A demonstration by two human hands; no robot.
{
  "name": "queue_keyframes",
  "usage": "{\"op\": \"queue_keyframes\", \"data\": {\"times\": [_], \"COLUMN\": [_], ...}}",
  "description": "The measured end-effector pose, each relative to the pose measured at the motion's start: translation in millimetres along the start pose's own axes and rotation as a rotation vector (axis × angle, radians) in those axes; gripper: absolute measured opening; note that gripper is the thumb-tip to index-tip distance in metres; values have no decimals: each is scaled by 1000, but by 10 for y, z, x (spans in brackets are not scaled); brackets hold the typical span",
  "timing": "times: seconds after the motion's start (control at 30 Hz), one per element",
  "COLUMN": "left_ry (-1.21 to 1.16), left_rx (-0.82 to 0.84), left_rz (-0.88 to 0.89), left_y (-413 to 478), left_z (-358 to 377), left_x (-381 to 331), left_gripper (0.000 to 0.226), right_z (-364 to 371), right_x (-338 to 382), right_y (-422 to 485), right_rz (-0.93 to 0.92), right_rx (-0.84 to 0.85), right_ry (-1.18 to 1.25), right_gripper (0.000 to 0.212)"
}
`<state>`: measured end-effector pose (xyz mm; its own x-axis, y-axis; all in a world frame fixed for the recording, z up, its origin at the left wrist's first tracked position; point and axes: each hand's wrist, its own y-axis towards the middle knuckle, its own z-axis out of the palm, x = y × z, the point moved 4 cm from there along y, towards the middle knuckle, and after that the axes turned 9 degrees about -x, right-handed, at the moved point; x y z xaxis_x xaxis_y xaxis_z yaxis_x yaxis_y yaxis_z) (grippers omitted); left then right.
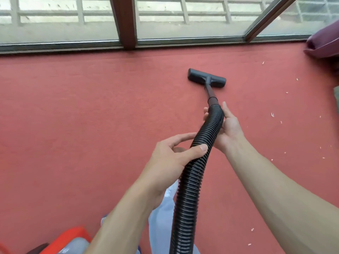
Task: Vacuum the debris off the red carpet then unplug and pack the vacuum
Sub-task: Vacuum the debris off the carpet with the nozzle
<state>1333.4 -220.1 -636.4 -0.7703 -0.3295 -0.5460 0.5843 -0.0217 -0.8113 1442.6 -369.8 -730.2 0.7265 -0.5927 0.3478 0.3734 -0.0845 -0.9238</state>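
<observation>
Both the left hand [172,154] and right hand [226,125] grip the black hose [190,180], floor nozzle [206,77] resting on the red carpet [82,116].

Only cut-off, unreadable lettering [64,251] on the orange vacuum body [73,235].

**A carpeted room beside a glazed balcony wall**

This is a lived-in indoor room, a home or a lounge; which of the two cannot be told. Red carpet [73,107] runs right up to a low metal window track. Large glass panes [192,30] in metal frames reach down to the floor, split by a brown wooden post [124,21]. Through them a pale concrete balustrade [55,14] shows outside. A purple cushion [322,43] lies at the right edge. A household vacuum is here too: orange body [73,235], ribbed vacuum hose [189,180] and floor nozzle [207,77].
</observation>
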Motion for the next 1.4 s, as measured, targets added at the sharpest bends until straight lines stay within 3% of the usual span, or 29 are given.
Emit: {"op": "queue_keyframes", "data": {"times": [0.43,0.8,1.1,1.27,1.4], "left_ry": [269,558,775,882,959], "left_rx": [260,494,592,676,721], "left_rz": [-119,-245,-176,-235,-279], "left_y": [-281,-1382,-2448,-3036,-3451], "left_z": [434,698,819,765,763], "left_x": [-194,466,652,894,1120], "left_gripper": [32,30,29,38,39], "right_z": [-866,-2368,-2846,-3030,-3284], "right_x": [198,-727,-1395,-1755,-1983], "right_y": [-641,-1799,-2954,-3621,-4060], "right_rz": [-53,-100,-69,-43,18], "right_rx": [-121,-375,-462,-502,-535], "right_ry": [326,511,707,736,743], "right_gripper": [33,32,32,36,26]}}
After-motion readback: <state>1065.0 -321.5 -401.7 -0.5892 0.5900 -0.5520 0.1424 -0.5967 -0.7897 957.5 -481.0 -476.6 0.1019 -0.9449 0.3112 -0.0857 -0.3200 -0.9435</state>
